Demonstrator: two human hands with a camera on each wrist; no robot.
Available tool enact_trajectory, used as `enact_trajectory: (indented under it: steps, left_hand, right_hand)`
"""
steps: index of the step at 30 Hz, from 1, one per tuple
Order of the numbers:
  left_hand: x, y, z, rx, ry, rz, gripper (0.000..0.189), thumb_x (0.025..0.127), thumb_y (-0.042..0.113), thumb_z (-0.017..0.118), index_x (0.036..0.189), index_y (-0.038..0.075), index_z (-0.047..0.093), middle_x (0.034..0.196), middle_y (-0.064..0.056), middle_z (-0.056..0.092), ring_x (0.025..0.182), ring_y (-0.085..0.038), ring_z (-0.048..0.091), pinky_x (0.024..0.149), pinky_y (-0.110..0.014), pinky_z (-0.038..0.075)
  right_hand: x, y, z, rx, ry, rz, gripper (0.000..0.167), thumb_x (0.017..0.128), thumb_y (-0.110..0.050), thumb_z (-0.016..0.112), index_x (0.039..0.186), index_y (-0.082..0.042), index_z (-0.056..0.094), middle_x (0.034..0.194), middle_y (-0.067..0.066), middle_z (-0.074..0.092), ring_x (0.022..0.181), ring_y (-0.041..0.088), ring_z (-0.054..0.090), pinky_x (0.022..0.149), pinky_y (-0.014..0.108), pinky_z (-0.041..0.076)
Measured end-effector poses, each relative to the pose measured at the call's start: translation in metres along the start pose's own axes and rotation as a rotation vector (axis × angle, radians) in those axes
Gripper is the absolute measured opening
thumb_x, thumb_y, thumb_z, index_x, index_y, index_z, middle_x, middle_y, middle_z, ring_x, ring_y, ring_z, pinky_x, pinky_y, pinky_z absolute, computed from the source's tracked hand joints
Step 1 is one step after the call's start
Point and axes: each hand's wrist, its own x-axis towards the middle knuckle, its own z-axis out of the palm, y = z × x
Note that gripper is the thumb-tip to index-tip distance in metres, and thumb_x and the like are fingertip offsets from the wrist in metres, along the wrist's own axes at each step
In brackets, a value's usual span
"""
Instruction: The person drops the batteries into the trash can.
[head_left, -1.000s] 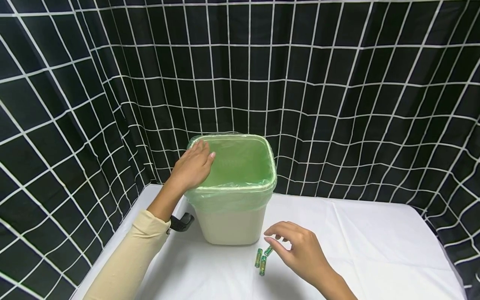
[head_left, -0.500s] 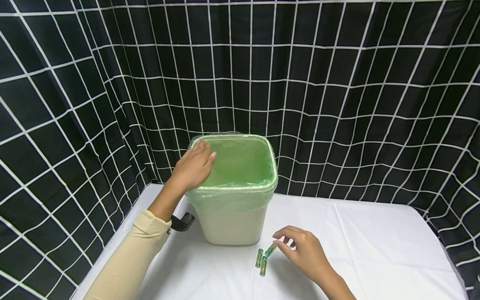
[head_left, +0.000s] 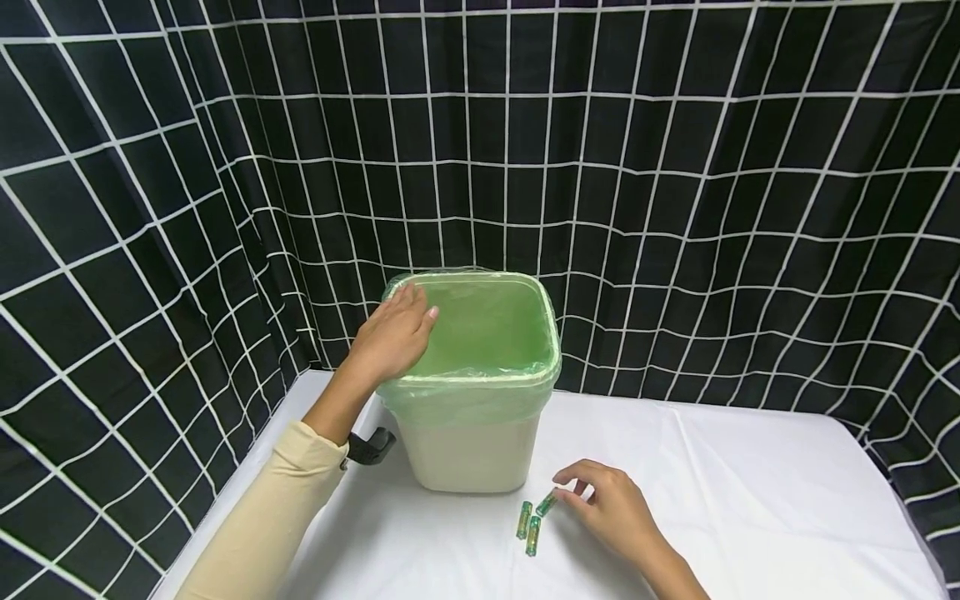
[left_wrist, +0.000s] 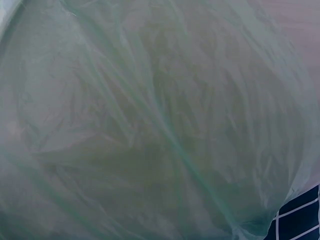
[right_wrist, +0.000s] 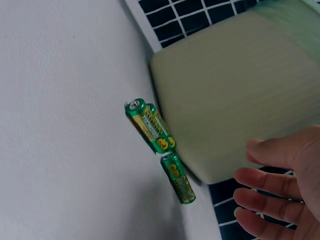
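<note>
In the head view, my left hand (head_left: 396,335) rests on the left rim of a pale bin (head_left: 472,454), its fingers lying extended. A thin green bag (head_left: 468,404) lines the bin and folds over its rim; this bag fills most of the left wrist view. Three green batteries (head_left: 532,536) lie on the white cloth in front of the bin. My right hand (head_left: 611,504) hovers just right of them, nearest the slanted battery (head_left: 547,502). The right wrist view shows the loosely bent fingers (right_wrist: 267,197) apart from the batteries (right_wrist: 178,179), with nothing between them.
A white cloth (head_left: 712,492) covers the table. Black curtains (head_left: 637,208) with a white grid stand behind the bin and along both sides. A dark strap (head_left: 371,447) sits at my left wrist.
My right hand has drawn slightly right, away from the bin, uncovering more of the slanted battery. The head view has shifted a little. My left hand stays on the rim; the batteries lie still.
</note>
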Motion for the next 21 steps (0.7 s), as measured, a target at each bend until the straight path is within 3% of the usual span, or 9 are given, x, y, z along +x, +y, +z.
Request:
enact_trajectory:
  steps: [6, 13, 21]
  left_hand:
    - [0.001, 0.000, -0.001, 0.011, 0.010, 0.007, 0.062, 0.112, 0.035, 0.023, 0.157, -0.008, 0.023, 0.165, -0.024, 0.015, 0.155, -0.033, 0.011, 0.126, -0.043, 0.009]
    - [0.000, 0.003, -0.003, 0.017, 0.004, -0.001, 0.062, 0.112, 0.036, 0.023, 0.158, -0.006, 0.022, 0.166, -0.023, 0.014, 0.155, -0.032, 0.010, 0.126, -0.042, 0.009]
    - [0.000, 0.002, 0.000, 0.012, 0.004, 0.000, 0.061, 0.112, 0.035, 0.024, 0.157, -0.006, 0.023, 0.166, -0.024, 0.015, 0.155, -0.033, 0.011, 0.126, -0.043, 0.010]
  right_hand:
    - [0.000, 0.005, 0.002, 0.000, -0.077, 0.044, 0.019, 0.079, -0.008, 0.085, 0.095, -0.016, 0.077, 0.090, -0.005, 0.074, 0.070, 0.001, 0.059, 0.057, 0.021, 0.048]
    - [-0.003, 0.005, 0.005, -0.038, -0.281, 0.113, 0.028, 0.086, -0.015, 0.080, 0.113, -0.015, 0.074, 0.121, 0.001, 0.068, 0.089, 0.014, 0.066, 0.074, 0.028, 0.054]
    - [-0.007, 0.009, 0.011, -0.058, -0.339, 0.117, 0.035, 0.086, -0.014, 0.079, 0.121, -0.018, 0.073, 0.131, 0.006, 0.063, 0.100, 0.018, 0.067, 0.083, 0.041, 0.057]
